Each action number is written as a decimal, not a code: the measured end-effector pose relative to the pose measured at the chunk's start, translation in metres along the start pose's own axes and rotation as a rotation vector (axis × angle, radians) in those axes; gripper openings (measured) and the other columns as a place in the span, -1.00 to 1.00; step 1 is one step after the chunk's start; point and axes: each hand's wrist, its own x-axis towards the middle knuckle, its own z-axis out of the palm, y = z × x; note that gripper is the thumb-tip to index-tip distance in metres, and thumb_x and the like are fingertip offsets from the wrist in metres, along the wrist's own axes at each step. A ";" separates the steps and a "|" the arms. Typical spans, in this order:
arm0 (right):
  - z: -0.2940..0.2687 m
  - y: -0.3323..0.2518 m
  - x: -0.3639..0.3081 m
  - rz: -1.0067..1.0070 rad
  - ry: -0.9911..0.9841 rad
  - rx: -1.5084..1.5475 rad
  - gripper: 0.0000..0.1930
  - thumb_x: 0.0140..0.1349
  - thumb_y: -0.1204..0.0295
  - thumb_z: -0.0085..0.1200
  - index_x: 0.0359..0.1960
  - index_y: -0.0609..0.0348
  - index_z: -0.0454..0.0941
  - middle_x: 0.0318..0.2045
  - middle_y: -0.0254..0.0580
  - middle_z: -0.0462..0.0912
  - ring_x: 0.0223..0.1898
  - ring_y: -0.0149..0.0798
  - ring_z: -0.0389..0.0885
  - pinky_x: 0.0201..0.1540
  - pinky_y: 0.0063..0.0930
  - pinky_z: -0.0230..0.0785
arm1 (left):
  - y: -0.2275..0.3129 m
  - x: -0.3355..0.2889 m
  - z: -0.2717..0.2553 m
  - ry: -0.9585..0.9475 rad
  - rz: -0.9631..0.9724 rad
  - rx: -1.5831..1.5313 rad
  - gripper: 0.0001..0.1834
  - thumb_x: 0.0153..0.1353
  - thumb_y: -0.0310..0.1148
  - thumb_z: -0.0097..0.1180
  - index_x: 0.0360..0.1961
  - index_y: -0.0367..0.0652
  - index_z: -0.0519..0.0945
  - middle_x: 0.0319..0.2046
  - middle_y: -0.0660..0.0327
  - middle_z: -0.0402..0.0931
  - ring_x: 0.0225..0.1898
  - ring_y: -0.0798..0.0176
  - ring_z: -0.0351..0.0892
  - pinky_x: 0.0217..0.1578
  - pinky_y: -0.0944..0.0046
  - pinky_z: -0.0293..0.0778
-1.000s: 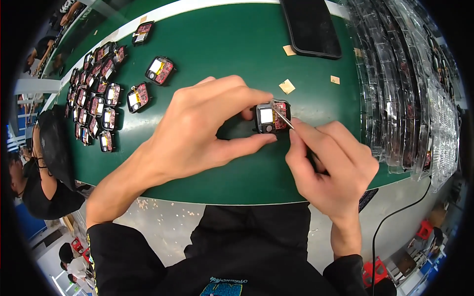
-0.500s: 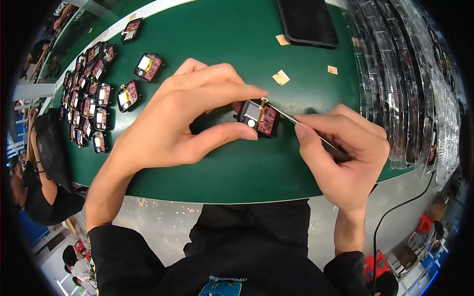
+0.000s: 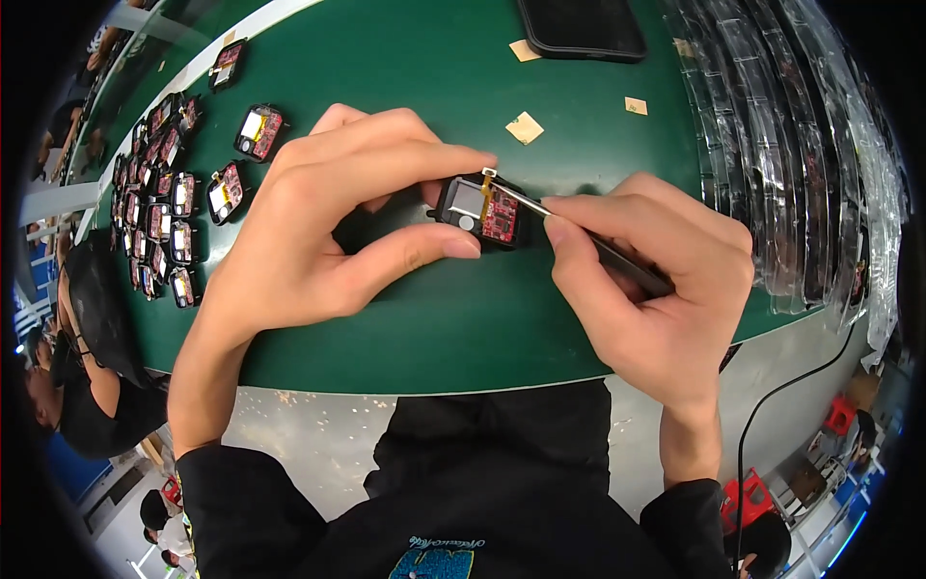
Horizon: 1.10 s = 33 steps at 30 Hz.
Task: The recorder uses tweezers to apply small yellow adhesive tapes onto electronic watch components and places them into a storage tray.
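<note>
Between its thumb and fingers, my left hand [image 3: 328,217] grips a small black-cased circuit module [image 3: 499,220], shaped like a watch body. Inside the casing show a grey square part, a white round part, a red circuit board and a yellow ribbon cable with a pale connector at the top edge. My right hand [image 3: 656,280] closes round dark tweezers [image 3: 617,259] with a slim silver tip. That tip is on the module, by the ribbon cable just below the connector. My left forefinger's tip lies beside the connector.
Several similar modules [image 3: 154,207] cluster on the green table [image 3: 424,352] at the left, with a few apart. A black phone-like slab [image 3: 584,27] lies at the far side, near beige paper squares [image 3: 525,128]. Clear plastic trays [image 3: 762,154] are stacked at the right.
The tweezers' tip has gone from the connector at the module's top edge down along the ribbon cable. Table items appear shifted slightly left and up in the view.
</note>
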 end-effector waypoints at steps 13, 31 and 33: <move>0.000 0.005 -0.002 -0.101 0.061 -0.094 -0.74 0.04 0.75 0.44 -0.19 0.29 0.88 -0.53 -0.40 0.60 -0.63 -0.63 0.30 -0.56 -0.62 0.01 | -0.002 0.001 0.002 0.028 -0.041 -0.058 -0.38 -0.04 -0.24 0.65 0.08 -0.24 0.79 -0.40 0.27 0.55 -0.39 0.30 0.30 -0.20 0.26 0.29; -0.002 0.001 -0.001 -0.100 0.009 -0.058 -0.71 0.05 0.78 0.44 -0.17 0.28 0.89 -0.52 -0.37 0.64 -0.60 -0.61 0.39 -0.55 -0.62 0.10 | -0.012 0.003 -0.009 -0.097 0.003 -0.127 -0.35 0.06 -0.09 0.62 0.12 -0.27 0.80 -0.20 0.24 0.74 -0.41 0.33 0.33 -0.13 0.25 0.26; -0.005 0.002 -0.001 -0.043 -0.023 0.032 -0.75 0.08 0.76 0.41 -0.19 0.29 0.89 -0.52 -0.34 0.66 -0.57 -0.57 0.46 -0.51 -0.62 0.17 | -0.014 0.003 -0.011 -0.108 0.007 -0.144 -0.34 0.08 -0.06 0.61 0.13 -0.27 0.80 -0.16 0.24 0.76 -0.40 0.34 0.33 -0.12 0.26 0.25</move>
